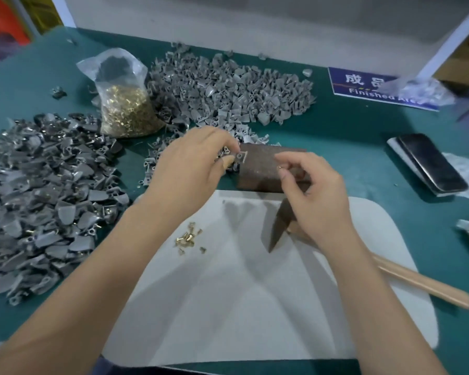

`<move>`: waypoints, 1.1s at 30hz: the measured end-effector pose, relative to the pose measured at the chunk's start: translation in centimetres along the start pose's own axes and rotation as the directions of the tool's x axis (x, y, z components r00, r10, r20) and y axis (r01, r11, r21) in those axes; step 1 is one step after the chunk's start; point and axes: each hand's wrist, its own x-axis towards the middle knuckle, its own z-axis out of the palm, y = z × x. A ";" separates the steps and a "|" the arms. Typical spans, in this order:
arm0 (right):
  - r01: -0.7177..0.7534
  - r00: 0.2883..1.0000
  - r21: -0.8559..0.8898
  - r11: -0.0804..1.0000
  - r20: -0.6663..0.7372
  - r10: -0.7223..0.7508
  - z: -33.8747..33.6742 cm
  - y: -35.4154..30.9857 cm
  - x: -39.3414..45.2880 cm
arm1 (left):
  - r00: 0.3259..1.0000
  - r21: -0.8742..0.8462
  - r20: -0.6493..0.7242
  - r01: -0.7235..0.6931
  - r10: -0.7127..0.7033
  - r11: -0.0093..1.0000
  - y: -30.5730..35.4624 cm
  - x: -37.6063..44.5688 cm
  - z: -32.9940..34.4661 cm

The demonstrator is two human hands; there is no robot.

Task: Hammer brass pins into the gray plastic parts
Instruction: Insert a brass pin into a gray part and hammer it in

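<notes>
My left hand (190, 169) pinched one gray plastic part (239, 157) at the near edge of the brown block (271, 169), its hole turned up toward me, while my right hand (313, 193) held a single brass pin (280, 167) clamped between thumb and forefinger, just beside the part but not yet in it. To do this well I judged I should seat the part flat on the block, start the pin straight in the hole, and only then reach for the hammer (278, 228), whose head lay under my right wrist on the white mat (255, 307). By count: one hammer, one block, one bag of pins (127, 109), two large heaps of gray parts on the bench (349, 125), and two phones (428, 163) stacked. The loose pins (188, 238) on the mat looked like about a dozen, though they were too small to count surely.
</notes>
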 end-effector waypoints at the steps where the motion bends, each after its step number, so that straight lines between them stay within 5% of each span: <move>1: -0.004 1.000 -0.013 1.000 -0.020 0.004 0.0 0.2 0.1 | 1.000 -0.049 -0.003 -0.005 0.005 0.999 0.4 0.8 0.3; 8: -0.153 0.984 0.046 0.987 -0.087 0.157 -0.2 0.9 0.2 | 0.989 -0.159 0.041 -0.133 0.141 0.978 0.9 3.8 3.8; 14: -0.172 0.978 0.171 0.970 -0.086 0.188 0.1 -0.4 1.1 | 0.996 -0.390 -0.089 -0.036 0.001 0.920 0.0 2.7 5.6; 25: -0.100 0.995 -0.136 0.986 -0.029 0.097 2.1 0.6 4.1 | 0.995 -0.407 -0.097 -0.018 -0.023 0.913 -0.5 2.9 6.2; 33: -0.110 0.994 -0.189 0.976 -0.031 0.107 2.2 0.0 3.9 | 0.995 -0.399 -0.095 -0.008 -0.033 0.917 -0.4 3.0 6.4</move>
